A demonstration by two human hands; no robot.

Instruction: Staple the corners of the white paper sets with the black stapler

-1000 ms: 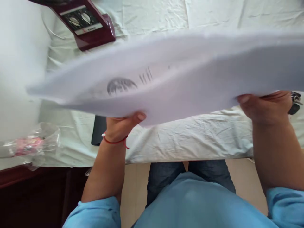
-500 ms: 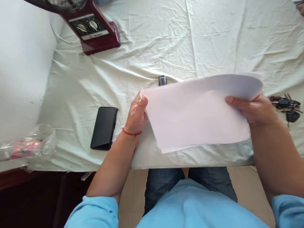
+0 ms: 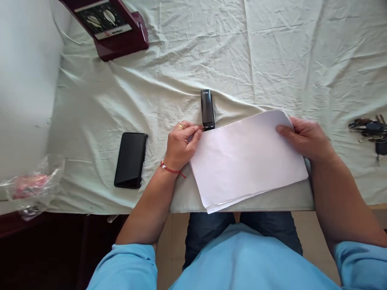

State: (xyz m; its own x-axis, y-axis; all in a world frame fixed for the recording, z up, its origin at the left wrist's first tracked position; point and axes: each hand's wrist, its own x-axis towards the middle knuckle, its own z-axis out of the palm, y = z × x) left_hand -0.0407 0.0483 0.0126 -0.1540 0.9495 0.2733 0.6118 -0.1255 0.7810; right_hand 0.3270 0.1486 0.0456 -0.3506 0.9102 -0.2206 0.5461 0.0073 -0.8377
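Far out past our left hand, at the table's left edge, a crumpled clear plastic bag (image 3: pixel 33 185) with something pink inside. Up and away from that hand, a dark red device (image 3: pixel 110 26) with two dials at the far corner. Just left of the left hand, apart from it, a black phone (image 3: pixel 131 160) lies face down or screen off, can't tell which. Our left hand (image 3: pixel 181 144), ring on one finger and red string at the wrist, is curled with fingertips pinching the top left corner of the paper stack (image 3: pixel 246 159). Right above those fingertips a black stapler (image 3: pixel 207 109) lies on the cloth, its near end touching or just at the paper corner. The paper stack lies flat between our hands on the table (image 3: pixel 272 60), covered in wrinkled pale cloth, lower edge overhanging the near rim slightly. Our right hand (image 3: pixel 305 138) grips the stack's top right corner, thumb on top, fingers underneath. Well right of it, a bunch of keys (image 3: pixel 370 131).
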